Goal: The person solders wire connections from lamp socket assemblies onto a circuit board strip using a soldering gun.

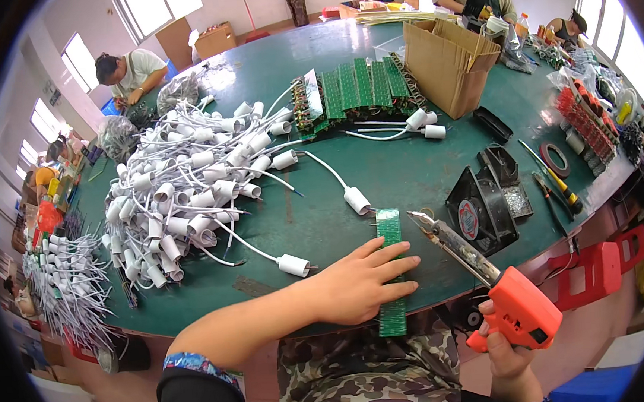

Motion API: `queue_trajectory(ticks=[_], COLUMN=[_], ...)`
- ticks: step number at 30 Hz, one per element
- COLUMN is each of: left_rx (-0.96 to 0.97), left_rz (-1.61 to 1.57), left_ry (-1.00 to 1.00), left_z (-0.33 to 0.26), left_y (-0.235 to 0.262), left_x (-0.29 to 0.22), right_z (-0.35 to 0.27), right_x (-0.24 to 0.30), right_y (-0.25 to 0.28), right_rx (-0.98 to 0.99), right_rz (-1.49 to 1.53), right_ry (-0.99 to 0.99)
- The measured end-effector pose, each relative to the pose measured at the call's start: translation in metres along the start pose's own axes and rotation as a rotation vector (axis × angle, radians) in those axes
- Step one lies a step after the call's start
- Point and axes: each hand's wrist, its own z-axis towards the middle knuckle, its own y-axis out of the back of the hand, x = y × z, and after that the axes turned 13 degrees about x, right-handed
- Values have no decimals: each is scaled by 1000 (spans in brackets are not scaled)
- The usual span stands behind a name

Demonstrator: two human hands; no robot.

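Observation:
My left hand (367, 280) lies flat with spread fingers across a long green circuit board strip (387, 230), whose near end juts past the table edge. In my right hand (506, 352) is an orange-handled soldering gun (524, 308), closed round by the fingers. Its metal tip points up and left, a little to the right of the board's far end. At that far end sits a white lamp socket (357, 201) with a white wire trailing behind it; whether it touches the board I cannot tell. Another white lamp socket (294, 265) rests beside my left wrist.
A heap of white wired sockets (187, 188) fills the left. Stacked green boards (362, 86) and a cardboard box (448, 65) stand at the back. Near the gun are a black fan (479, 209), pliers (551, 204) and a screwdriver (555, 177). Other people work around the table (321, 193).

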Motion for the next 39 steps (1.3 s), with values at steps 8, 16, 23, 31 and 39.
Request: queue_trajectory(ticks=[8,16,23,31,39], left_rx=[105,-283,-166,-344,-408], left_rz=[-128,-50,-108,-140,-363], left_ry=[193,298,441,488,575], left_z=[3,-56,-117,-103,-83], left_y=[-7,20,6,-11,-11], left_x=[-7,7,18,16,14], right_z=[-1,0,1,9,12], right_x=[-6,-13,-27,-37,-67], right_y=[-4,-3,-10,-27,-53], right_rx=[-38,3,123,83,-81], right_rz=[21,36,66,176,470], right_ry=[-57,14,-95,-79,-87])
